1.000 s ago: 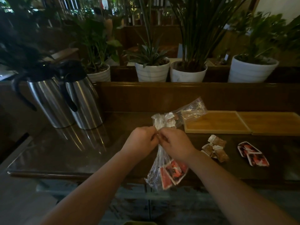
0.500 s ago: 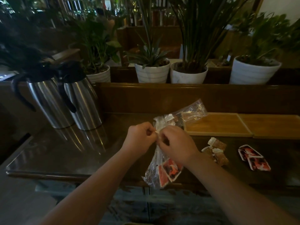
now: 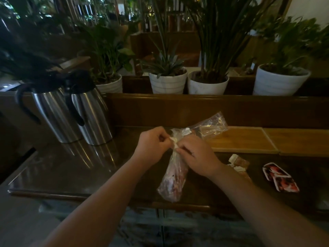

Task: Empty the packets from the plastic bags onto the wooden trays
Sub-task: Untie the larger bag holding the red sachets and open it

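While you look down through the head camera, your left hand and your right hand meet over the middle of the dark glossy surface, both with fingers curled tight and pinching the white knotted neck of a clear plastic bag. That bag hangs from the pinch toward you, its lower end reaching the near edge of the surface, and red and white packets show blurred through the film. A second plastic bag lies just beyond your hands, its far end slanting up to the right and resting over the left corner of the nearer wooden tray. Another wooden tray sits touching that one on its right side, and both trays are bare. Near your right wrist, brown and white packets lie loose on the surface, and farther right a small pile of red and white packets lies apart from them. To the far left stand two steel jugs with black handles, side by side. Behind the raised wooden back of the surface, a row of white plant pots holds green plants.
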